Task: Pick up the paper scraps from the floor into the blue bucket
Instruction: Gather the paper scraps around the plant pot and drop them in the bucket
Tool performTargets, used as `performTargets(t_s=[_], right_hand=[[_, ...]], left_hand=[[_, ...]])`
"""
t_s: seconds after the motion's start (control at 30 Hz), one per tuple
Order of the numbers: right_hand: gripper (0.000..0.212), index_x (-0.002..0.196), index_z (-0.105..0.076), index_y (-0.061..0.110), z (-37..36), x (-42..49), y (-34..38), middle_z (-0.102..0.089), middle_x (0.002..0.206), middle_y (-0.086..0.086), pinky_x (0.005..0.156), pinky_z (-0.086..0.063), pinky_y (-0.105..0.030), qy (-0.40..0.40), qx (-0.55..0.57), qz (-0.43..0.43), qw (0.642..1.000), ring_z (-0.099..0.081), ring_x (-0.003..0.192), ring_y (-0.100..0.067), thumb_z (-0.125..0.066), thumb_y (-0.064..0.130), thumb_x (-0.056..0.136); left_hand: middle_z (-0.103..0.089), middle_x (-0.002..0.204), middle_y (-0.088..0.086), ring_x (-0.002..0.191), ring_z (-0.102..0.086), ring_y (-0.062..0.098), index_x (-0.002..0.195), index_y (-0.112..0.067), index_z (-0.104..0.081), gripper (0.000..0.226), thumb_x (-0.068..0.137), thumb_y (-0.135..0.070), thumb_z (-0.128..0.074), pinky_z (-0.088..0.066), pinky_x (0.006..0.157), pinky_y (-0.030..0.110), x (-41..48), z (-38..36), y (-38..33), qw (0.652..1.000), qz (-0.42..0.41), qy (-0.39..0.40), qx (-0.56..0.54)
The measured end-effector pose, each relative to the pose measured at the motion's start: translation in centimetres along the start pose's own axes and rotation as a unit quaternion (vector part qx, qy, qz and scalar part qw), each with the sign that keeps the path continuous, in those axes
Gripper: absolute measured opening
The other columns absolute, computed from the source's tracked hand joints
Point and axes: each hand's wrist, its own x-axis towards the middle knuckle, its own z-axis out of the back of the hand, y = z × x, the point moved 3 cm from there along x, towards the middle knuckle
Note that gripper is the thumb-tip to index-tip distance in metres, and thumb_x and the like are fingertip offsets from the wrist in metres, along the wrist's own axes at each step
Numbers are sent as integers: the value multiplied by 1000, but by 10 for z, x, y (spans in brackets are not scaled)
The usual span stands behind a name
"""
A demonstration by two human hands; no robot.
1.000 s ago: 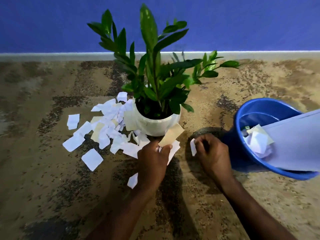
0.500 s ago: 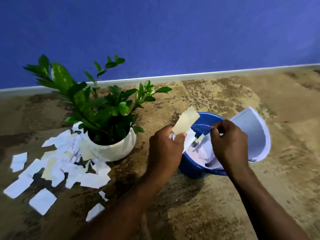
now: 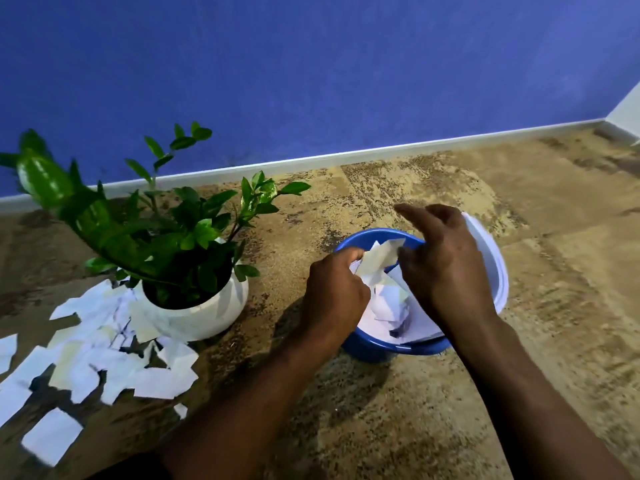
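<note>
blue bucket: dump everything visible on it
The blue bucket is round and low, looks like plastic, with a rolled rim. It stands upright on the floor, right of the plant pot and apart from it. White scraps lie inside; a curved white sheet lines its right side and rises above the rim. The left hand grips a beige scrap over the opening; the right hand hovers there too. Rim contact: cannot tell.

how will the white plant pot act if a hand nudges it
The white pot looks squat and wide-based, so it would probably slide rather than tip. Its plant leans out to one side, which may make it lopsided when lifted. The glossy surface suggests a slippery, possibly breakable glaze.
</note>
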Motion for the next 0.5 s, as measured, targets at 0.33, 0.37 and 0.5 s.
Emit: performTargets(t_s=[0.33,0.37,0.5], right_hand=[[16,86,-69,17,-9,8,-6,-65,96,-10,61,-49,-36,29,-53,-23,998,-60,72,-35,-56,9,83],[16,87,-69,17,-10,8,-6,-66,96,-10,60,-48,-35,26,-47,-27,998,-60,72,-34,-56,8,83],[19,97,-70,14,-15,6,-6,-67,101,-11,63,-47,-31,28,-27,-31,999,-62,77,-32,-60,6,82]], left_hand=[[-70,101,7,72,-57,13,112,-21,-65,46,77,6,-53,-38,61,16,3,-6,6,999,-24,-1,-25],[-70,102,7,73,-58,16,113,-21,-65,46,78,6,-52,-37,62,15,4,-6,7,999,-25,-5,-25],[-69,111,8,95,-64,20,117,-19,-63,46,79,5,-53,-37,71,11,5,-6,8,999,-27,-12,-24]])
